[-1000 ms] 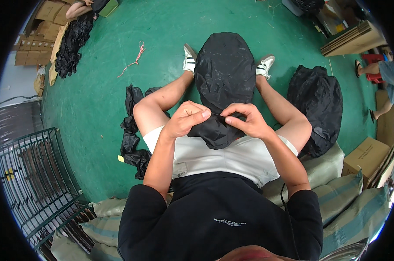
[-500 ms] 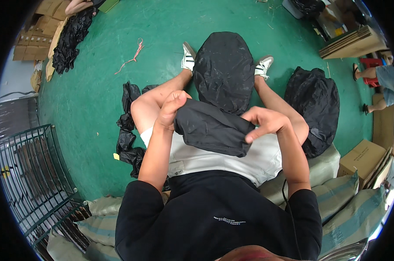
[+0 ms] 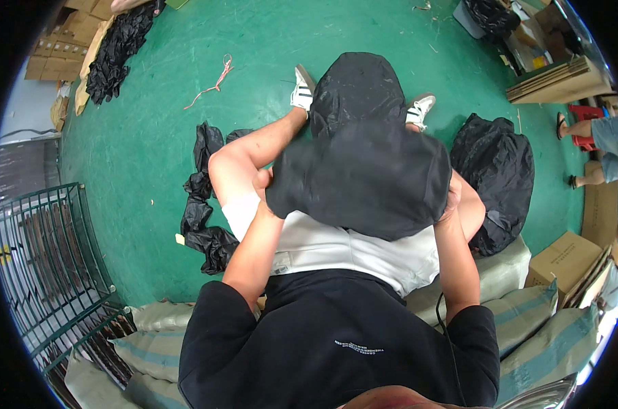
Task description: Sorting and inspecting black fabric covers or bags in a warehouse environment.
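A black fabric cover [image 3: 360, 184], slightly blurred, is spread wide above my lap. My left hand [image 3: 265, 184] grips its left edge, with most of the fingers hidden by the cloth. At the opposite edge my right hand [image 3: 452, 198] has hold of it, also partly hidden. Beyond the cover, between my shoes, a rounded black fabric-covered bundle [image 3: 357, 88] rests on the floor, its near part covered from view. Another black bundle [image 3: 494, 177], more wrinkled, lies beside my right leg.
Black crumpled fabric [image 3: 200, 218] trails along the green floor [image 3: 145, 150] by my left leg. A pink string [image 3: 217, 85] lies farther off. Stuffed sacks [image 3: 527, 320] are around me, a metal rack [image 3: 56, 266] left, cardboard boxes [image 3: 565, 255] right. Another person's legs [image 3: 582, 129] show at far right.
The cover has gone from folded narrow to spread wide. My right hand has moved outward to the right and closed on its edge. My left hand has dropped slightly lower.
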### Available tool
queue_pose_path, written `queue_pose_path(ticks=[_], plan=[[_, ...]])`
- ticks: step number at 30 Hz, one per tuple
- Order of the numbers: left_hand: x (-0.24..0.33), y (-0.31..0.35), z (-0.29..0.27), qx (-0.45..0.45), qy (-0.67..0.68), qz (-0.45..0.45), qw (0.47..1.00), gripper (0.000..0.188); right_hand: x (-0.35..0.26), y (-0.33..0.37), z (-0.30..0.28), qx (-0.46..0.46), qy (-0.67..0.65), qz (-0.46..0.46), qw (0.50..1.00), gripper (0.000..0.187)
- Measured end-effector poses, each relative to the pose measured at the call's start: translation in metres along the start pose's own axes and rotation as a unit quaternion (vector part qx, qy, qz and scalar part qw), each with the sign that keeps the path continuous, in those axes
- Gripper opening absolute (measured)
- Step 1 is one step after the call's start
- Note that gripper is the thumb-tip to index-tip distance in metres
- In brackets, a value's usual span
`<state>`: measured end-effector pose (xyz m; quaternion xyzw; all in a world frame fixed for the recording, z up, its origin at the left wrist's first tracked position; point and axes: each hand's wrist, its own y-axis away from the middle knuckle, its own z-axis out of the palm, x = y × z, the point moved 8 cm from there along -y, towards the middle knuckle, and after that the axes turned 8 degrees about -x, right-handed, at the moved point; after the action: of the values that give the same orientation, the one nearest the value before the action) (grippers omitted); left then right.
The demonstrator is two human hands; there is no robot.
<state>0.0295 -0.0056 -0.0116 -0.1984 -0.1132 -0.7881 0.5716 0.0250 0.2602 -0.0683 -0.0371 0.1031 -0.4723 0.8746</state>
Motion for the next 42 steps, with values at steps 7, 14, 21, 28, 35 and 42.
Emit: queue_pose_path(ticks=[7, 14, 21, 28, 35, 42], plan=[[-0.034, 0.015, -0.032, -0.025, 0.058, -0.071, 0.995, 0.079, -0.016, -0.014, -0.014, 0.091, -0.062, -0.054, 0.992, 0.051], [-0.046, 0.021, -0.063, 0.075, 0.257, -0.061, 0.962, 0.051, -0.005, -0.025, 0.027, 0.133, 0.202, 0.017, 0.970, 0.083], [-0.044, 0.004, -0.060, 0.088, 0.280, -0.037, 0.955, 0.041, -0.006, -0.009, 0.029, 0.114, 0.134, -0.006, 0.984, 0.098], [-0.063, -0.001, -0.068, 0.141, 0.309, -0.064, 0.938, 0.038, 0.004, -0.018, 0.017, 0.231, 0.252, 0.040, 0.939, 0.060], [-0.074, -0.003, -0.041, 0.140, 0.090, -0.055, 0.984, 0.046, 0.017, -0.012, -0.008, 0.307, 0.213, 0.031, 0.927, 0.062], [-0.079, 0.000, -0.044, 0.140, -0.122, -0.067, 0.980, 0.058, 0.000, -0.025, 0.022, 0.308, 0.193, -0.008, 0.931, 0.064]])
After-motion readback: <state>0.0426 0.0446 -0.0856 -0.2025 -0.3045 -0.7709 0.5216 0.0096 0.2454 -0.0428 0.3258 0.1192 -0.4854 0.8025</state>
